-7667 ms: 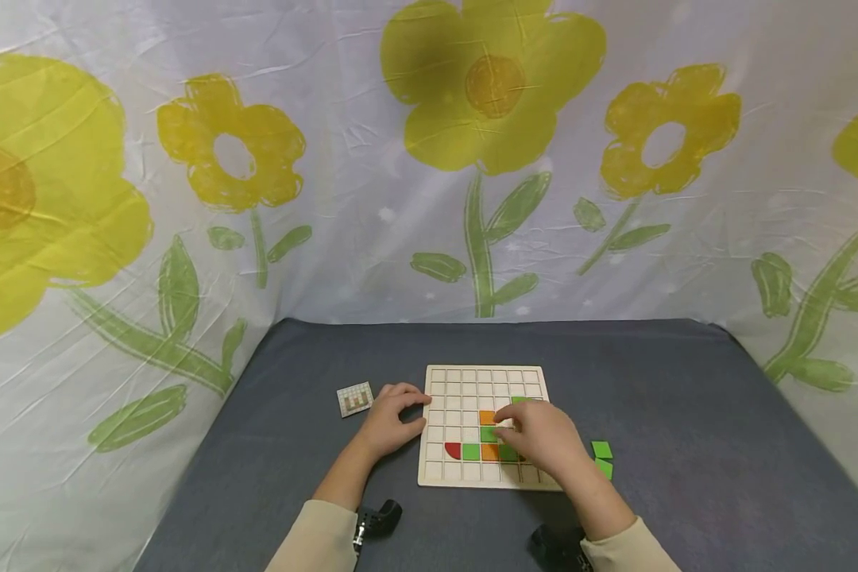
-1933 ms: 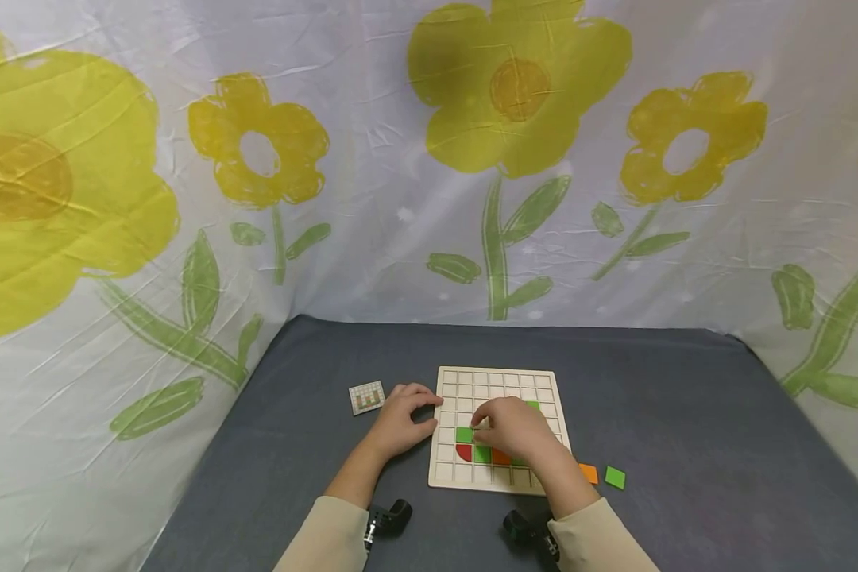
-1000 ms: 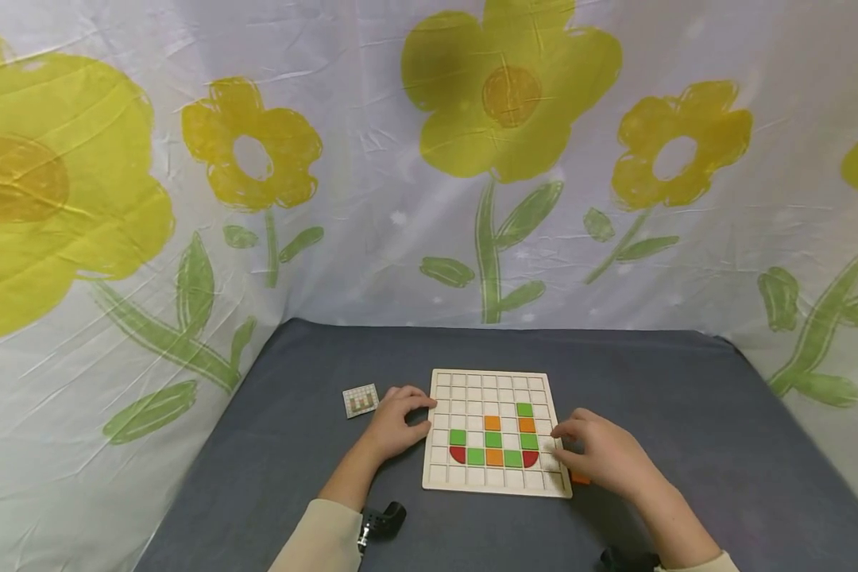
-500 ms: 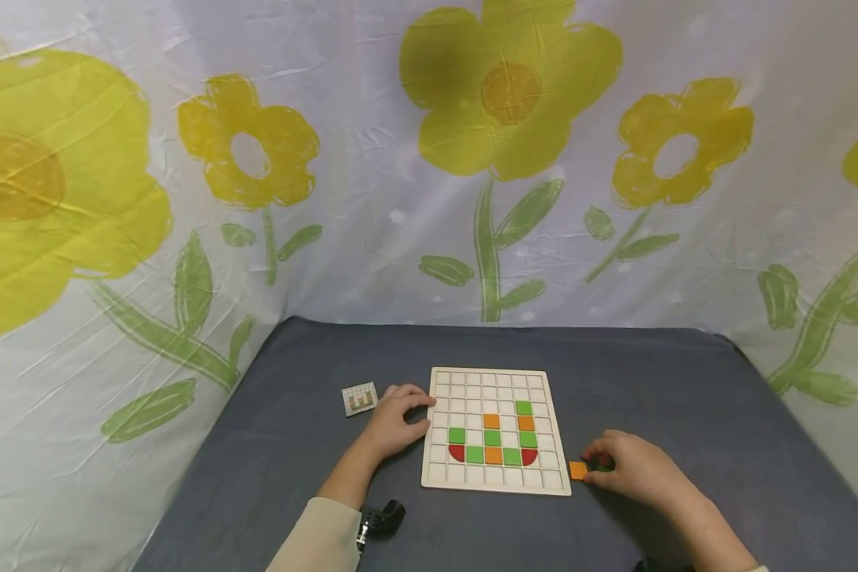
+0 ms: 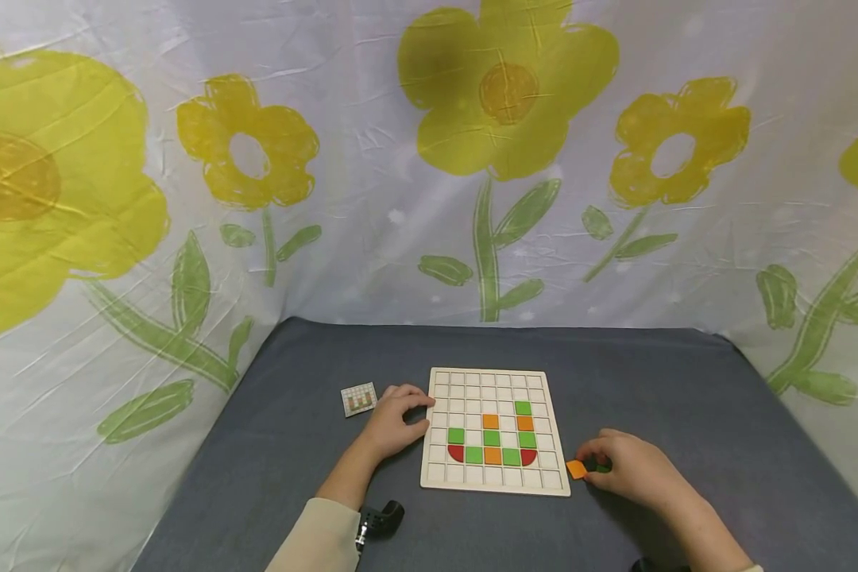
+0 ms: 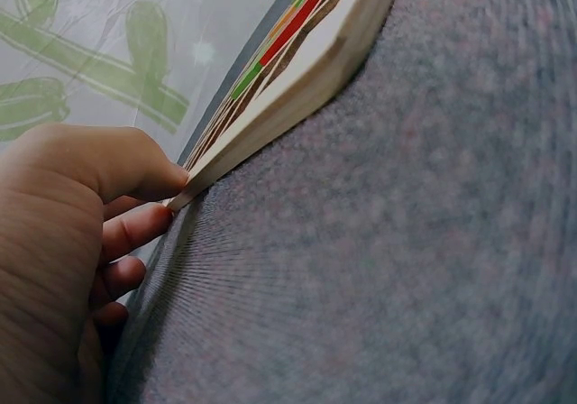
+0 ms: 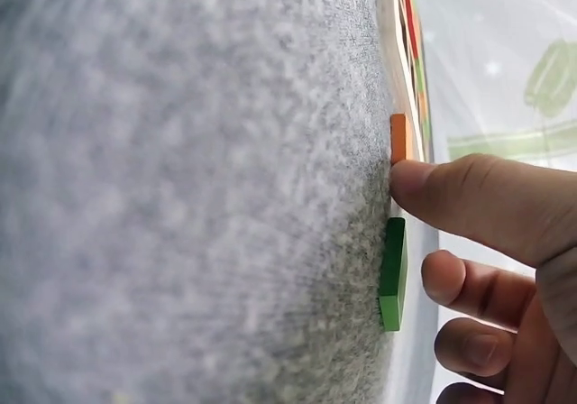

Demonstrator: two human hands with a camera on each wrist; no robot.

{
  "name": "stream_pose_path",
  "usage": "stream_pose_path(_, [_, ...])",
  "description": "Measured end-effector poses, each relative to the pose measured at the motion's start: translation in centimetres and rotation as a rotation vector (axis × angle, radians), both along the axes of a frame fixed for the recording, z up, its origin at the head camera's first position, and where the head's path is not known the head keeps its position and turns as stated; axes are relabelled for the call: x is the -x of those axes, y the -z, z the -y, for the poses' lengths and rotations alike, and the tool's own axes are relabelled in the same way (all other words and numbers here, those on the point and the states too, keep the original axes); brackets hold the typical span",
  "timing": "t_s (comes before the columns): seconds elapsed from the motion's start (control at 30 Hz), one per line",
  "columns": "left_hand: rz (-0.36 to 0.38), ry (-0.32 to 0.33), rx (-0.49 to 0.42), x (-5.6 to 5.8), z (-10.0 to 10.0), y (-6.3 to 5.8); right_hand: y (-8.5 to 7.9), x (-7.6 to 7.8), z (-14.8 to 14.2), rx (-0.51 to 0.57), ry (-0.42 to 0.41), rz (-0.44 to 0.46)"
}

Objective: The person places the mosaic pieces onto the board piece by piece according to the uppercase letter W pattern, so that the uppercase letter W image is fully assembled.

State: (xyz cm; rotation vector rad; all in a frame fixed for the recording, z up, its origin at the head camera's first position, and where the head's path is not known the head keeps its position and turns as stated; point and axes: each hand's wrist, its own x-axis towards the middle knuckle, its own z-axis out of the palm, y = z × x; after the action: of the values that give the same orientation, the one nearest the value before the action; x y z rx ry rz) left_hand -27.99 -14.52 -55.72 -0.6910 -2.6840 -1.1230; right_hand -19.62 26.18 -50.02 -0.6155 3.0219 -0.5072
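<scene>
In the head view, a pale wooden grid board [image 5: 496, 486] lies on the table with several green, orange and red tiles in its cells. My left hand [image 5: 395, 421] is at its left side, thumb and forefinger apart, their tips touching the edge. The left wrist view shows my left hand [image 6: 81, 206] with fingertips against the board's rim [image 6: 261, 133]. Right of the board, my right hand [image 5: 632, 467] pinches a loose orange square tile [image 5: 577, 470]. A green square tile [image 7: 393, 273] lies under its fingers in the right wrist view, apart from the thumb [image 7: 451, 188].
A small pattern card [image 5: 359, 400] with a printed grid lies left of the board, beside my left hand. Dark grey cloth [image 5: 314, 361] covers the table. A white curtain [image 5: 372, 238] with yellow flowers hangs behind and at the sides.
My right hand has left the board, where a green tile now sits above the left red one, and moved right to the loose tiles. The orange tile has turned slightly. My left hand stays at the edge.
</scene>
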Motion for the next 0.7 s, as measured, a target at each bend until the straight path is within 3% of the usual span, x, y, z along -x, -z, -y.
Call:
stream_pose_path(0.33, [0.017, -0.001, -0.013, -0.1, 0.0, -0.1, -0.9, 0.1, 0.0, 0.004, 0.044, 0.035])
stream_pose_path(0.7, [0.019, 0.006, -0.005, -0.1, -0.1, -0.2, -3.4, 1.5, 1.6, 0.053, 0.069, 0.034])
